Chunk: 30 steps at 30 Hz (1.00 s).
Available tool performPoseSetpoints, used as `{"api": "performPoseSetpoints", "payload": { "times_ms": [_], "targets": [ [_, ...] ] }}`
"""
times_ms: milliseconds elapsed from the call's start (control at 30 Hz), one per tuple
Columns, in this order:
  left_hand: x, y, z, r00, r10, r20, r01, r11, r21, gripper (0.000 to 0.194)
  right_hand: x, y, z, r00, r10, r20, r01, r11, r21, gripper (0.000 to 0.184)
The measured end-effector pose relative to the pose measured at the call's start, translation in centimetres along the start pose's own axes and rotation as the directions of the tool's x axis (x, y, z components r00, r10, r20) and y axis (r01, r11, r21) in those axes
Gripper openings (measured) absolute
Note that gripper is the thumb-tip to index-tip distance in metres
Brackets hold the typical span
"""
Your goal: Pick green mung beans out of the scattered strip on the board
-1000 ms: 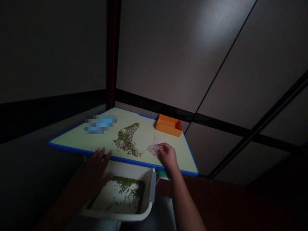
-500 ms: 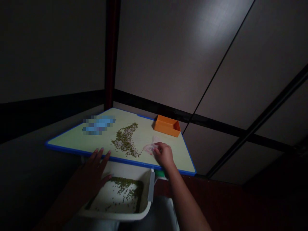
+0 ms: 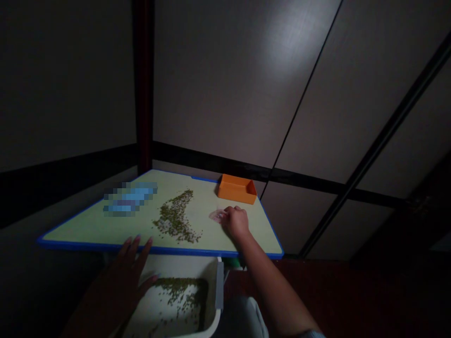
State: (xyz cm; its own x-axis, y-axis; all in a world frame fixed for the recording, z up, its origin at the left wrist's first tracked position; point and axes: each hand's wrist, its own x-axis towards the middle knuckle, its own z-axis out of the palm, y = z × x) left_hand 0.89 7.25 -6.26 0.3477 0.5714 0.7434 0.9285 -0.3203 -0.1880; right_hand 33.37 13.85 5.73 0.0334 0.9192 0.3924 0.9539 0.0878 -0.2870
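My right hand (image 3: 237, 223) is over the right part of the pale table (image 3: 141, 230), its fingers closed in a pinch on a crumpled, thin, pinkish see-through piece (image 3: 217, 215). What exactly that piece is, I cannot make out. To its left lies a spread of small green grains (image 3: 176, 218) mixed with whitish bits. My left hand (image 3: 123, 272) has its fingers apart, with the fingertips at the blue front edge of the table. Beneath it is a white bin (image 3: 207, 331) with more green grains (image 3: 186, 291) along its back and right sides.
An orange open box (image 3: 237, 195) stands at the table's back right corner. On the left of the table is a blurred-out blue item (image 3: 130, 199). Panelled walls (image 3: 218, 94) rise behind the table. Something green (image 3: 231, 263) shows below the front edge.
The whole view has shifted, so the table appears lower and further left. More of the pinkish piece is covered or gathered by my right hand. My left hand stays at the table edge.
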Motion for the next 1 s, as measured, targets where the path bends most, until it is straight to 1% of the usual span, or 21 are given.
{"api": "performPoseSetpoints", "payload": {
  "times_ms": [100, 200, 333, 400, 467, 567, 667, 767, 933, 1000],
  "targets": [
    [0.3, -0.2, -0.3, 0.999, 0.039, -0.013, -0.038, 0.999, 0.010, 0.068, 0.0, 0.3, 0.3, 0.999, 0.037, -0.017, -0.036, 0.998, 0.050, 0.022],
    [0.3, -0.3, -0.2, 0.998, 0.060, -0.007, -0.060, 0.998, 0.010, 0.071, 0.1, 1.0, 0.5, 0.996, 0.074, -0.042, -0.068, 0.990, 0.123, 0.017],
    [-0.1, -0.2, 0.3, 1.000, -0.013, 0.024, 0.014, 1.000, -0.019, 0.073, 0.5, 2.9, 0.3, 0.991, 0.110, -0.083, -0.087, 0.967, 0.239, 0.017],
    [-0.3, -0.1, 0.4, 0.996, -0.060, 0.070, 0.063, 0.997, -0.036, 0.071, 0.6, 4.1, 0.1, 0.994, 0.086, -0.073, -0.059, 0.949, 0.310, 0.016],
    [-0.4, 0.0, 0.3, 0.992, -0.063, 0.110, 0.069, 0.996, -0.054, 0.070, 0.5, 5.2, -0.1, 0.999, 0.024, -0.041, -0.007, 0.924, 0.382, 0.013],
    [-0.3, 0.0, 0.1, 0.993, -0.051, 0.108, 0.060, 0.994, -0.086, 0.073, 0.1, 6.1, -0.2, 0.998, -0.066, 0.000, 0.059, 0.887, 0.458, 0.011],
    [-0.1, 0.0, 0.2, 0.991, -0.086, 0.106, 0.097, 0.990, -0.104, 0.076, -0.1, 6.1, 0.0, 0.993, -0.120, 0.004, 0.103, 0.872, 0.478, 0.012],
    [-0.2, -0.2, 0.3, 0.991, -0.074, 0.109, 0.086, 0.990, -0.108, 0.077, 0.3, 5.4, 0.3, 0.990, -0.139, -0.005, 0.126, 0.881, 0.457, 0.012],
    [-0.5, -0.3, 0.8, 0.985, -0.103, 0.139, 0.120, 0.986, -0.117, 0.078, 1.5, 4.4, 0.7, 0.994, -0.110, -0.010, 0.104, 0.900, 0.423, 0.009],
    [-0.6, -0.3, 1.0, 0.986, -0.105, 0.127, 0.119, 0.987, -0.108, 0.079, 2.0, 4.2, 0.8, 0.995, -0.098, -0.010, 0.092, 0.897, 0.433, 0.008]
  ]
}}
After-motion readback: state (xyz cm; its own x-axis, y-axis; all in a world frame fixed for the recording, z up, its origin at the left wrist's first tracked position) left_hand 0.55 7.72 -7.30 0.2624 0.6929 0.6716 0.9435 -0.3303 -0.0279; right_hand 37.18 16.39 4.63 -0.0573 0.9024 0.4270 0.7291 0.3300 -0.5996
